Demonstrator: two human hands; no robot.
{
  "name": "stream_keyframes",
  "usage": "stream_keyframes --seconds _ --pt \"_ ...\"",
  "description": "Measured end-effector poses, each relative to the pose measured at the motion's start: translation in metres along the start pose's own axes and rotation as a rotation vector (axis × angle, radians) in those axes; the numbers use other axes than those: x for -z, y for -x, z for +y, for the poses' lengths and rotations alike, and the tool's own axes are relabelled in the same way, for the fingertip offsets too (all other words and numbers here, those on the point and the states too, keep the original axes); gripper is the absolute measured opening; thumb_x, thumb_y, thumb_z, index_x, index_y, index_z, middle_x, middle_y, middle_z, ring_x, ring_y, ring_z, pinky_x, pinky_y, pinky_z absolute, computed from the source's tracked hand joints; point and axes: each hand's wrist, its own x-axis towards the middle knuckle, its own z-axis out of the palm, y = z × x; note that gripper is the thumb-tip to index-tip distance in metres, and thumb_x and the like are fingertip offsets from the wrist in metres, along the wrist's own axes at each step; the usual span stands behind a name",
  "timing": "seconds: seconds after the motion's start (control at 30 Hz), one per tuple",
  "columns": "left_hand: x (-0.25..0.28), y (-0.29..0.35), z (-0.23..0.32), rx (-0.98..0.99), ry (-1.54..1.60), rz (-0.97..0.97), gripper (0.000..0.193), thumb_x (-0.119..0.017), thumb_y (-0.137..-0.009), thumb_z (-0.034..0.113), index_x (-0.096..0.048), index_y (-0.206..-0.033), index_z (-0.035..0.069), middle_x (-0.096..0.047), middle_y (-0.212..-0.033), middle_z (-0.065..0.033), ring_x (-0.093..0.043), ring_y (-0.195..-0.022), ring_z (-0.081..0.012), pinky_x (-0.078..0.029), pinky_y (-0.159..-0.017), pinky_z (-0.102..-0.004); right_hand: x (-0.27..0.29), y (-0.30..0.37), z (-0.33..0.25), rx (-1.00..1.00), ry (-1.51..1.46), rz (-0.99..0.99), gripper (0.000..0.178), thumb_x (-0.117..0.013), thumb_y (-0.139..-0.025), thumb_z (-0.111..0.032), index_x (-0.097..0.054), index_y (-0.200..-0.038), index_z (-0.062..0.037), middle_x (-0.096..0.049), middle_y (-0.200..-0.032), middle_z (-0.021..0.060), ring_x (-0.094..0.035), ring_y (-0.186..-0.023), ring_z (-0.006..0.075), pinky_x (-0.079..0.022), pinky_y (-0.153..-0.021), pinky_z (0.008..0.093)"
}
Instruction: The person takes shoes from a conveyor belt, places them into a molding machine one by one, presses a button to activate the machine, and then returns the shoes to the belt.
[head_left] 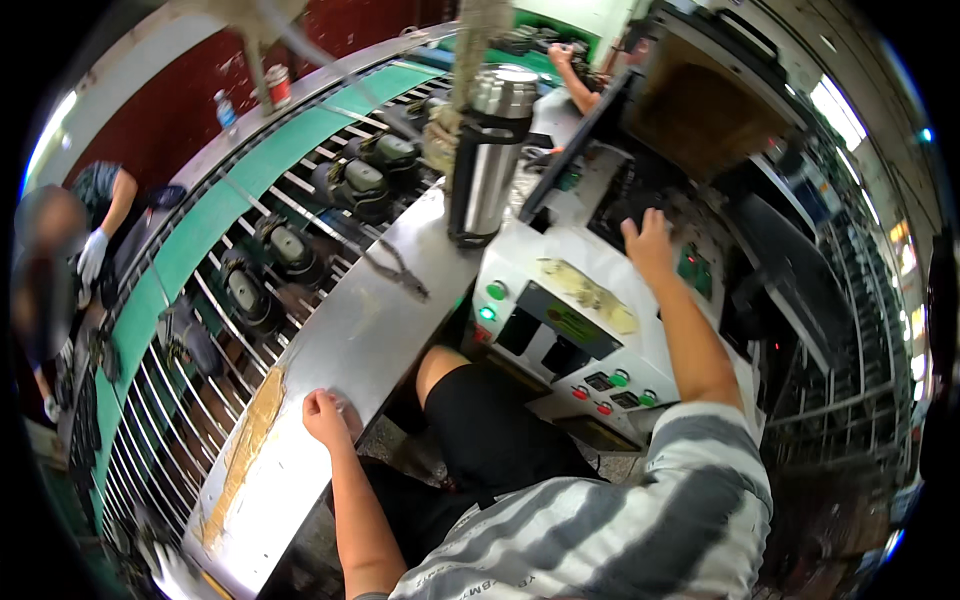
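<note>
My left hand (326, 418) is over the metal bench top (330, 345), its fingers curled together; whether anything small is in them is hidden. My right hand (650, 245) reaches over the white machine (540, 270), fingers apart and nothing held, close to the dark opening below its raised lid (715, 95). Green and red buttons (580, 392) sit on the machine's front panel. Between bench and machine stands a large steel thermos flask (492, 150) in a dark holder. Pliers-like metal tongs (405, 275) lie on the bench near it.
Beyond the bench, a roller conveyor (185, 400) carries several dark shoes (250, 290). A person with white gloves (92, 255) is at far left, another gloved hand (170, 575) at lower left. Another person's arm (575, 80) is behind the flask. A dark panel (790, 280) juts out at right.
</note>
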Motion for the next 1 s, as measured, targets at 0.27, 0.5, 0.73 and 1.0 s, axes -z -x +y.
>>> stream_keyframes --seconds 0.27,0.5,0.73,1.0 --pt "-0.187 0.077 -0.019 0.387 0.294 -0.451 0.055 -0.049 -0.099 0.037 -0.035 -0.146 0.013 -0.032 -0.151 -0.0071 -0.034 -0.138 -0.0240 -0.033 -0.106 -0.0441 0.164 0.139 0.061 0.005 -0.133 -0.016 0.036 -0.073 -0.074 -0.020 -0.065 -0.107 -0.0068 -0.058 -0.120 0.0135 -0.053 -0.115 0.0337 -0.041 -0.097 0.0442" --pt "-0.276 0.132 0.026 0.375 0.468 -0.973 0.068 -0.038 -0.101 0.044 -0.018 -0.150 0.001 -0.018 -0.159 -0.0086 -0.004 -0.149 -0.0215 -0.003 -0.118 -0.0419 0.195 0.104 0.204 -0.326 0.152 0.055 0.062 -0.071 -0.074 -0.033 -0.053 -0.127 -0.0060 -0.055 -0.126 0.0169 -0.051 -0.118 0.0367 -0.042 -0.098 0.0479" --pt "-0.145 0.063 -0.008 0.200 0.243 -0.425 0.018 -0.057 -0.092 0.014 -0.063 -0.098 -0.002 -0.064 -0.078 -0.0086 -0.062 -0.067 -0.0154 -0.051 -0.063 -0.0252 0.185 0.011 0.267 -0.961 0.123 -0.467 0.106 -0.066 -0.069 -0.069 -0.035 -0.145 -0.0036 -0.043 -0.146 0.0195 -0.043 -0.133 0.0345 -0.036 -0.108 0.0469" --pt "0.062 0.041 -0.029 -0.121 0.102 -0.018 0.011 -0.055 -0.092 0.010 -0.060 -0.091 0.001 -0.059 -0.072 -0.0068 -0.058 -0.059 -0.0147 -0.051 -0.054 -0.0277 0.184 0.006 0.241 -1.022 0.089 -0.539 0.081 -0.069 -0.066 -0.052 -0.056 -0.131 -0.0058 -0.047 -0.143 0.0173 -0.044 -0.132 0.0361 -0.036 -0.107 0.0471"
